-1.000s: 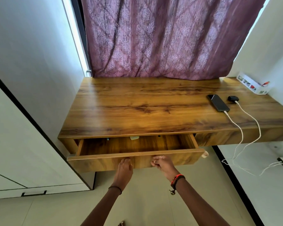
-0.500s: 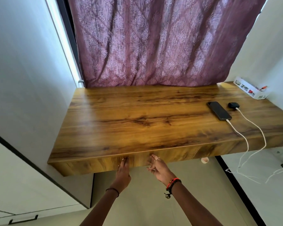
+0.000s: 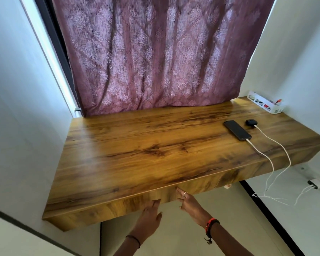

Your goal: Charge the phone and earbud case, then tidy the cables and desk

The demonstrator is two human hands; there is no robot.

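Two hands: the left hand (image 3: 149, 214) and right hand (image 3: 191, 206) are flat and grasp nothing, fingertips on the drawer front (image 3: 118, 206).
Step in hand: likely seating the drawer flush. Push evenly near the middle so it cannot skew.
Front edge: the desk (image 3: 137, 154) floats over open floor, leaving free room below for the arms.
Cables: two white cables (image 3: 262, 154) spill over the right edge towards a charger (image 3: 315, 185) at the wall. Keep clear of those loops.
Phone: the phone (image 3: 237, 130) lies flat on the right, plugged in.
Earbud case: the earbud case (image 3: 251, 122) sits just beyond the phone, plugged in.
Far edge: a white tray (image 3: 264, 105) fills the corner and a curtain (image 3: 155, 61) hangs behind.
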